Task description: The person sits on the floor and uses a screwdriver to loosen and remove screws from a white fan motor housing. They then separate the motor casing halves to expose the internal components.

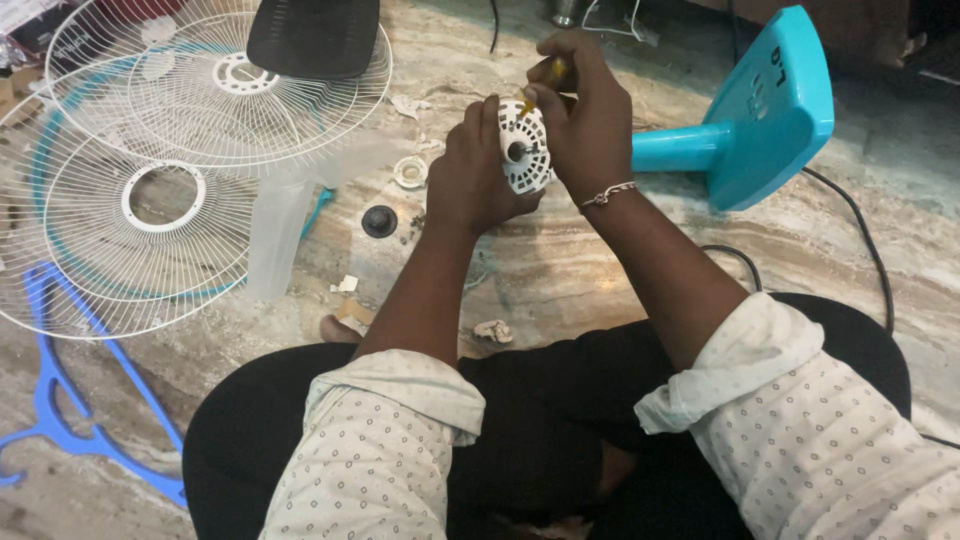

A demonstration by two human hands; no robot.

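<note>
My left hand (468, 178) grips a round white vented fan motor cover (526, 152) from its left side, holding it upright above the floor. A dark shaft hole shows at the cover's middle. My right hand (585, 110) is closed on a yellow-handled screwdriver (545, 82), its tip angled down onto the cover's upper edge. A thin bracelet circles my right wrist. A turquoise fan stand (760, 120) lies on its side just right of my hands, its tube running behind my right hand.
Two white wire fan guards (160, 150) lie at the left with a translucent blade (275, 235) over them. A black cap (379, 221), a white ring (410, 172), paper scraps, a blue hanger (60, 400) and a black cable (860, 235) lie on the marbled floor.
</note>
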